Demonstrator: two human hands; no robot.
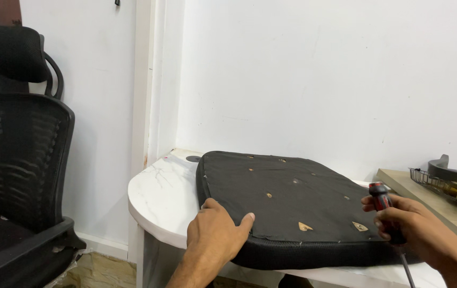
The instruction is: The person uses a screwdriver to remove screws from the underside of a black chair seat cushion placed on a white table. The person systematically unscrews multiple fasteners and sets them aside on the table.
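On the white marble-patterned counter [156,200], one black seat cushion [287,202] lying underside up, near edge overhanging the front. Left hand [215,234] pressed flat, fingers spread, on its near left corner, seemingly to steady it; gripping nothing. Right hand [417,229] clenched around one red-and-black screwdriver [385,210], handle up, shaft angled down past the cushion's right edge, apparently readied for use. Several small holes and two torn triangular flaps in the black underside fabric. At left, one black mesh office chair [20,160] beside the wall. At far right, one wire basket [444,184] on a wooden surface.
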